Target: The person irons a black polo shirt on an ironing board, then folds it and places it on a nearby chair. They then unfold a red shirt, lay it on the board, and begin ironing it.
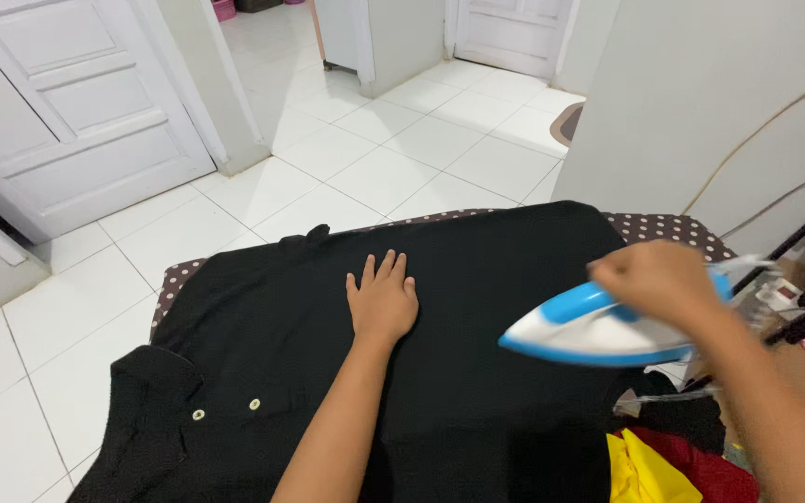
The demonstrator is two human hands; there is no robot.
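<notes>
Board: my brown ironing surface with white dots (668,226) carries everything.
Shirt: the black cotton polo shirt (477,317) lies flat across it, collar near left.
Iron: my right hand (656,278) has its fingers clenched on the blue-and-white steam iron (589,333), above the shirt's right side.
Left hand (383,303): fingers released, spread flat on the shirt's middle.
</notes>
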